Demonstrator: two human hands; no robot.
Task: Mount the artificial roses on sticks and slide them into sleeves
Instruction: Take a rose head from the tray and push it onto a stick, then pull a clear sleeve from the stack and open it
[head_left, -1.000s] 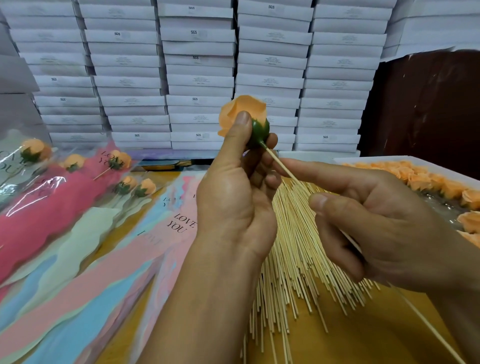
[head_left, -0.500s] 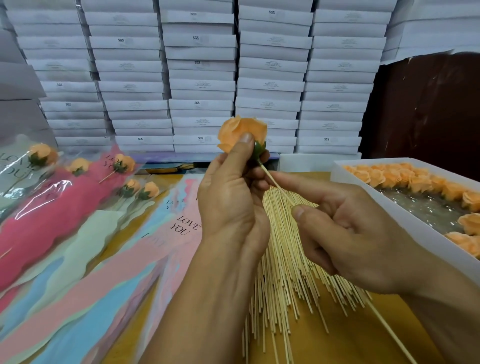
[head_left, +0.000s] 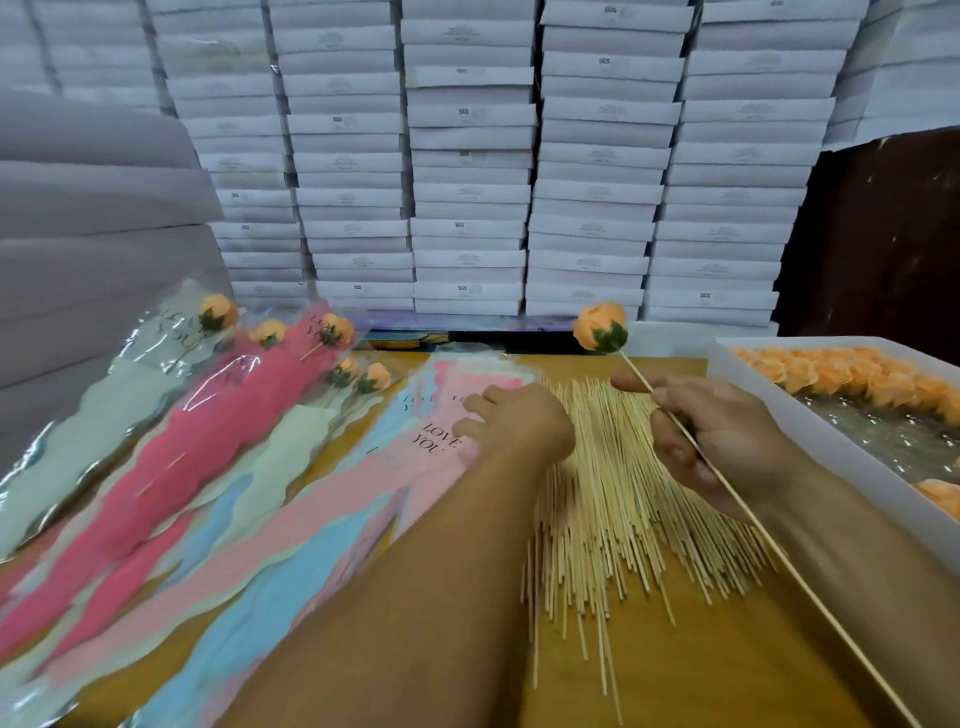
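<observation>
An orange rose (head_left: 601, 326) with a green base sits on the tip of a thin wooden stick (head_left: 758, 525). My right hand (head_left: 722, 436) grips that stick a little below the rose, holding it tilted up and away from me. My left hand (head_left: 511, 423) has its fingers curled down on the top of a pink "LOVE YOU" sleeve (head_left: 363, 478); whether it pinches the sleeve is unclear. A heap of bare sticks (head_left: 613, 499) lies between my hands on the wooden table.
Several finished sleeved roses (head_left: 218, 415) lie fanned at the left over a stack of pink, blue and pale green sleeves. A white tray (head_left: 810, 421) of loose orange roses stands at the right. Stacked white boxes (head_left: 467, 156) wall off the back.
My left hand has let go of the rose and dropped left onto the pink sleeve. My right hand now holds the mounted rose alone, moved to the right.
</observation>
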